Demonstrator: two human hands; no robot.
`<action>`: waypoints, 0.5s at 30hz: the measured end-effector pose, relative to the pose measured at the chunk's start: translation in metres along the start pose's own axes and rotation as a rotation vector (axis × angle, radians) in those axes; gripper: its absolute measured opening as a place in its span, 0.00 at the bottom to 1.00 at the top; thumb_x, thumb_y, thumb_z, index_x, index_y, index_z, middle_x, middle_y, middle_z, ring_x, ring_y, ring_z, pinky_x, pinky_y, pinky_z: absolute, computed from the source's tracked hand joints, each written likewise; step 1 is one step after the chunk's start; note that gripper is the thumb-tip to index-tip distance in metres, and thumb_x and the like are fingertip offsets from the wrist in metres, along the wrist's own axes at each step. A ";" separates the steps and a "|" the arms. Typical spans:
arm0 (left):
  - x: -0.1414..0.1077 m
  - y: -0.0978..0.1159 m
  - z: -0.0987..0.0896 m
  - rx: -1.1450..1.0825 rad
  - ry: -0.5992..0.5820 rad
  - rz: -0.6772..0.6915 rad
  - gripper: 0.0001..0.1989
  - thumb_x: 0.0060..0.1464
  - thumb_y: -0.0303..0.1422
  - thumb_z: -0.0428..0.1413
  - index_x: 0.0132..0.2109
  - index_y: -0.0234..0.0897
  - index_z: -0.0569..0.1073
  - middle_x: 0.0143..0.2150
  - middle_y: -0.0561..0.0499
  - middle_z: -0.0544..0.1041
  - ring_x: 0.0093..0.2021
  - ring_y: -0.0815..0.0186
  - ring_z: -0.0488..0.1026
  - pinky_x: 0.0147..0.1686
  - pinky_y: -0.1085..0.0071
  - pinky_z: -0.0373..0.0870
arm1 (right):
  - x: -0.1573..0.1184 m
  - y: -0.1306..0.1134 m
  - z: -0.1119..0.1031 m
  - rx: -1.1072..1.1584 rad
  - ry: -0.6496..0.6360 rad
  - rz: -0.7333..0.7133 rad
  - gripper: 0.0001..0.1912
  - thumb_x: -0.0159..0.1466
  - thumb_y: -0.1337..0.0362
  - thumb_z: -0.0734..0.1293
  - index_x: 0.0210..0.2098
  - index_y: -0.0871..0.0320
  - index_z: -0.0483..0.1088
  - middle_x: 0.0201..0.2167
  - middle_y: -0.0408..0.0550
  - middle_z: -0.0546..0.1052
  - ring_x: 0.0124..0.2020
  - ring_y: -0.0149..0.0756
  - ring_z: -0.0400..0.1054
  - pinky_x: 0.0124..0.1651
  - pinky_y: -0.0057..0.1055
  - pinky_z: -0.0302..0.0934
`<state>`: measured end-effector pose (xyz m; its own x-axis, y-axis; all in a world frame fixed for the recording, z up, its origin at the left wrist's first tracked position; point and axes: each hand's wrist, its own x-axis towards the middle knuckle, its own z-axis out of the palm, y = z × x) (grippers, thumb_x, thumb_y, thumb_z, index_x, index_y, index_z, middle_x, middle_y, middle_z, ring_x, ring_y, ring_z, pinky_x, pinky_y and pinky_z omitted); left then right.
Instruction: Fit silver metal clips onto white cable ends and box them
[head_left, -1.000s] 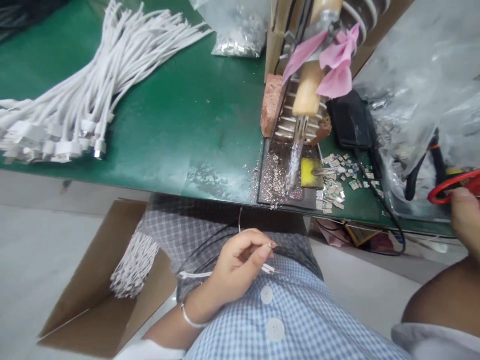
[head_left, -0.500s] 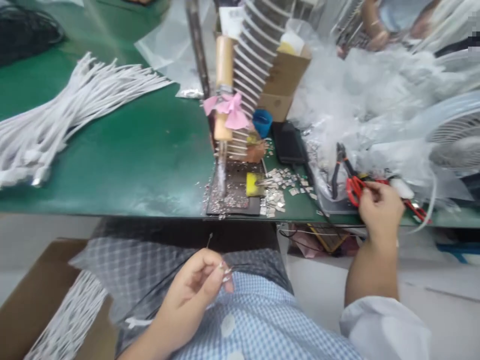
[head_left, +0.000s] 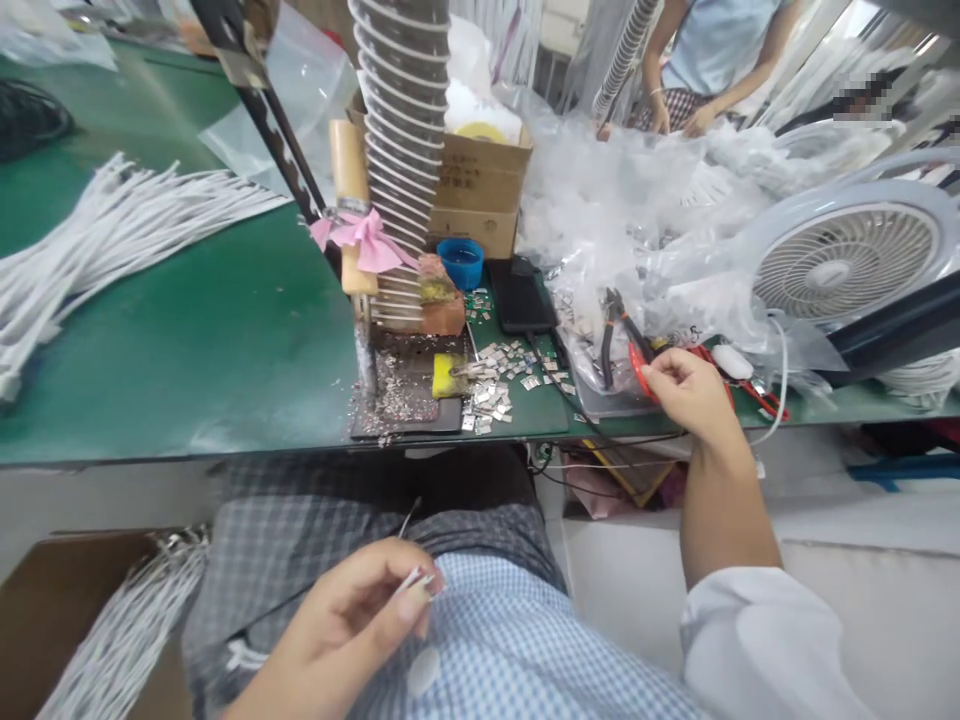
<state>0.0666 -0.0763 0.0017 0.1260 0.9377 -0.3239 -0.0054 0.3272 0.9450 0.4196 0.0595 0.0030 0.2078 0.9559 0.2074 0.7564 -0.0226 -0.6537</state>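
Note:
Low in front of my lap, my left hand (head_left: 375,610) pinches a thin white cable (head_left: 411,578) between thumb and fingers. Small stripped wire ends stick out at the fingertips; most of the cable is hidden by the hand. Out on the right of the bench, my right hand (head_left: 694,395) has its thumb and forefinger closed on the red loop-shaped handle (head_left: 640,372) of a tool. The rest of that tool is covered. Just left of it lie pliers (head_left: 609,335) with black and orange handles.
Small metal connectors (head_left: 491,385) lie scattered beside a yellow sponge (head_left: 448,376). A soldering iron (head_left: 352,215) with a pink ribbon hangs by a coiled spring. White cables (head_left: 97,240) lie at left, a fan (head_left: 847,260) stands at right. Another person (head_left: 724,60) works behind plastic bags.
The view has turned right, so the bench things appear farther left. My right hand stays at the red handle; my left hand still pinches the cable, slightly lower in view.

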 end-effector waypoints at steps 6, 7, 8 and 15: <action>0.003 0.003 -0.011 0.051 -0.028 0.001 0.20 0.45 0.52 0.63 0.27 0.39 0.76 0.21 0.54 0.70 0.23 0.69 0.64 0.26 0.75 0.62 | 0.007 0.003 -0.004 0.150 -0.173 0.013 0.18 0.54 0.49 0.67 0.26 0.60 0.72 0.17 0.43 0.70 0.20 0.30 0.60 0.24 0.28 0.56; 0.004 0.003 -0.013 0.059 -0.024 0.003 0.20 0.46 0.53 0.63 0.27 0.39 0.76 0.21 0.54 0.70 0.23 0.69 0.64 0.26 0.75 0.62 | 0.007 0.003 -0.005 0.166 -0.190 0.021 0.19 0.54 0.48 0.68 0.27 0.60 0.73 0.19 0.44 0.72 0.21 0.32 0.63 0.25 0.29 0.58; 0.005 0.002 -0.015 0.065 -0.017 0.003 0.20 0.46 0.53 0.63 0.27 0.39 0.76 0.20 0.55 0.70 0.23 0.70 0.63 0.26 0.75 0.61 | 0.007 0.002 -0.005 0.182 -0.207 0.031 0.21 0.54 0.47 0.68 0.29 0.60 0.74 0.20 0.45 0.74 0.23 0.33 0.65 0.26 0.29 0.59; 0.015 -0.008 -0.030 0.010 0.017 -0.044 0.21 0.44 0.54 0.63 0.27 0.39 0.77 0.20 0.55 0.69 0.22 0.70 0.62 0.27 0.74 0.61 | -0.001 -0.010 -0.013 0.261 -0.306 0.122 0.25 0.50 0.45 0.73 0.37 0.60 0.74 0.34 0.55 0.82 0.32 0.38 0.75 0.37 0.34 0.68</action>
<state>0.0388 -0.0615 -0.0126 0.1089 0.9244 -0.3657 0.0096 0.3669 0.9302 0.4196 0.0550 0.0187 0.0621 0.9946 -0.0831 0.5474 -0.1036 -0.8304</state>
